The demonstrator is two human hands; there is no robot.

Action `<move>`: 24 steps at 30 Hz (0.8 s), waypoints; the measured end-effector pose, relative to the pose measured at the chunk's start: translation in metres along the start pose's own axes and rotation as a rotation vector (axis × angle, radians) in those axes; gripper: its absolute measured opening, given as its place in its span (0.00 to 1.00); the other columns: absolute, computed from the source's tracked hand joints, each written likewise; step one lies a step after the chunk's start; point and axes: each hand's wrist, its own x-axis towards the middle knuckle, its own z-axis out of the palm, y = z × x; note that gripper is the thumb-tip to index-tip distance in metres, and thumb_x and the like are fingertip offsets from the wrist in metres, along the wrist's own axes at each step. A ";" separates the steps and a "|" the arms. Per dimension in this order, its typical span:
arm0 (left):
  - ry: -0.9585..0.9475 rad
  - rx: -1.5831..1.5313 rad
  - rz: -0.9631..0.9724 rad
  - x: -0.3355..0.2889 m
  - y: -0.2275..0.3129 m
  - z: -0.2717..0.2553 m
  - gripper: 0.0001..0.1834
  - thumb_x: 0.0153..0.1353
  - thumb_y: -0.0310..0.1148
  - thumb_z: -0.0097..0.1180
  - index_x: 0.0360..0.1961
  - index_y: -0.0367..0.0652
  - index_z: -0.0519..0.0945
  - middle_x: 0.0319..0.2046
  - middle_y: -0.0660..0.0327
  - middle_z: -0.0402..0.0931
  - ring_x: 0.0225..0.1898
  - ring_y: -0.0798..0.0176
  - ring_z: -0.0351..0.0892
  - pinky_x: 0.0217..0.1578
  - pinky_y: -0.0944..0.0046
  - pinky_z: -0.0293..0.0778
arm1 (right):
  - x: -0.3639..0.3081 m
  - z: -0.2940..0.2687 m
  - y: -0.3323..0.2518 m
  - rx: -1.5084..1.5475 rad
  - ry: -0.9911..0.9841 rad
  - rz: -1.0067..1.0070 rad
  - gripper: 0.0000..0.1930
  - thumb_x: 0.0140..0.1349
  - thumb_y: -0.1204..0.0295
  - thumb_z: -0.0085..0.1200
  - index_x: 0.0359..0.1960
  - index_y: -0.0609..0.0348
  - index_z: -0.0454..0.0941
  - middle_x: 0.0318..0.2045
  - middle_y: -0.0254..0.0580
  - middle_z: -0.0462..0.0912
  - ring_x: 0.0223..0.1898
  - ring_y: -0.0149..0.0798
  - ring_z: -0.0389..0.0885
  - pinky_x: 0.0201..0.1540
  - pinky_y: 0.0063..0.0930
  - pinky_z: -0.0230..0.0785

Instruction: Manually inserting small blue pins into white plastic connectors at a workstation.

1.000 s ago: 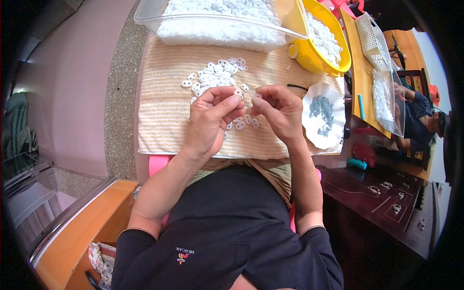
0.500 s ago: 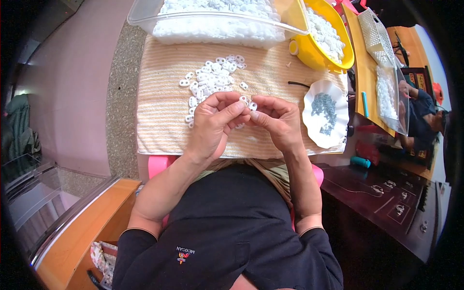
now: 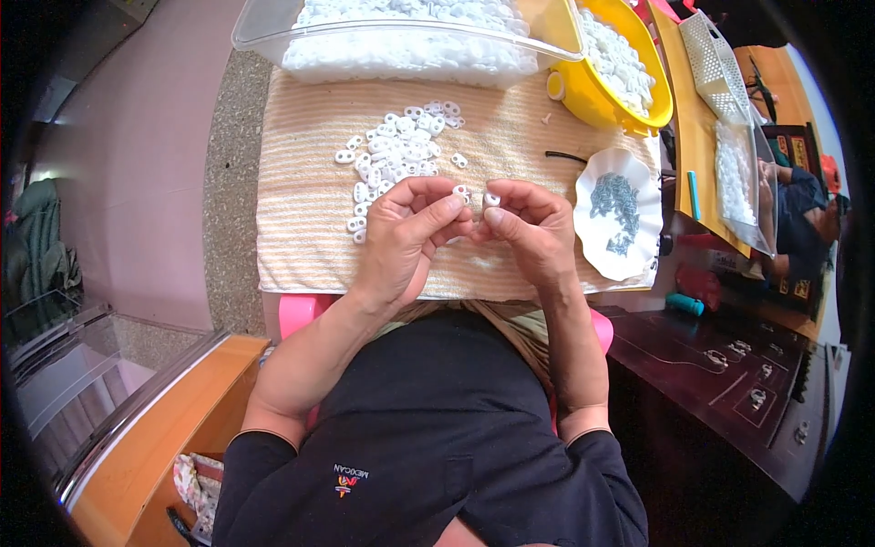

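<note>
My left hand (image 3: 410, 228) pinches a small white plastic piece with holes (image 3: 461, 193) between thumb and fingertips. A second white plastic piece (image 3: 492, 200) is pinched in my right hand (image 3: 529, 228), a short gap away from the first. Both hands are over the near part of a striped towel (image 3: 305, 210). Just beyond my left hand lies a loose pile of the same white two-holed pieces (image 3: 396, 146), with one piece (image 3: 458, 160) apart from it. To the right of my right hand, a white scalloped dish (image 3: 592, 246) holds many small dark metallic parts (image 3: 614, 210).
A clear plastic bin (image 3: 264, 36) full of white pieces stands at the far edge, beside a yellow basin (image 3: 583, 96) of more. A thin black tool (image 3: 565, 156) lies near the dish. At right, another person (image 3: 807, 223) sits by a clear tray (image 3: 736, 187).
My hands have moved slightly apart. The white pieces, close together at my fingertips before, now show separately, one in each hand.
</note>
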 end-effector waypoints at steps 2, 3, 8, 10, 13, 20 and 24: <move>0.000 0.008 -0.007 0.000 0.000 0.000 0.09 0.60 0.22 0.57 0.42 0.37 0.76 0.35 0.57 0.80 0.35 0.66 0.82 0.37 0.68 0.82 | 0.002 -0.001 0.003 0.012 0.008 -0.011 0.12 0.61 0.79 0.55 0.47 0.67 0.76 0.31 0.45 0.82 0.30 0.34 0.82 0.34 0.27 0.79; -0.001 0.015 -0.014 0.000 0.000 0.000 0.09 0.60 0.22 0.57 0.42 0.37 0.76 0.35 0.57 0.80 0.35 0.66 0.82 0.37 0.67 0.82 | 0.002 -0.002 0.004 0.024 0.016 -0.023 0.11 0.62 0.79 0.55 0.46 0.67 0.76 0.30 0.44 0.82 0.29 0.34 0.81 0.33 0.25 0.78; -0.001 0.021 -0.018 0.000 -0.001 0.001 0.09 0.60 0.22 0.57 0.42 0.37 0.76 0.35 0.57 0.80 0.35 0.66 0.82 0.37 0.67 0.82 | 0.002 -0.002 0.005 -0.069 0.008 -0.054 0.11 0.63 0.77 0.55 0.46 0.66 0.76 0.30 0.42 0.82 0.28 0.32 0.81 0.32 0.24 0.77; 0.002 0.022 -0.024 0.000 0.000 0.001 0.09 0.60 0.22 0.57 0.42 0.37 0.76 0.35 0.57 0.80 0.35 0.66 0.82 0.37 0.67 0.82 | 0.002 -0.001 0.005 -0.158 0.025 -0.079 0.11 0.63 0.77 0.55 0.46 0.65 0.76 0.31 0.42 0.82 0.29 0.31 0.81 0.32 0.23 0.76; 0.006 0.056 -0.020 -0.001 0.000 0.003 0.09 0.59 0.22 0.57 0.42 0.37 0.76 0.35 0.57 0.80 0.35 0.65 0.82 0.37 0.67 0.82 | 0.002 0.000 0.004 -0.205 0.032 -0.078 0.12 0.63 0.76 0.55 0.47 0.65 0.76 0.31 0.42 0.82 0.29 0.31 0.80 0.33 0.23 0.77; -0.010 0.075 -0.015 -0.001 0.000 0.003 0.09 0.60 0.22 0.57 0.42 0.37 0.76 0.35 0.56 0.80 0.35 0.65 0.82 0.38 0.68 0.82 | 0.000 0.000 0.002 -0.159 0.011 -0.081 0.14 0.62 0.80 0.55 0.50 0.68 0.74 0.35 0.44 0.82 0.33 0.34 0.82 0.38 0.27 0.79; -0.007 0.098 -0.015 -0.001 -0.001 0.003 0.09 0.60 0.22 0.57 0.42 0.37 0.76 0.34 0.57 0.80 0.35 0.65 0.82 0.38 0.68 0.81 | -0.001 0.002 0.000 -0.135 -0.003 -0.093 0.15 0.61 0.81 0.56 0.50 0.68 0.74 0.34 0.40 0.80 0.35 0.31 0.81 0.39 0.23 0.77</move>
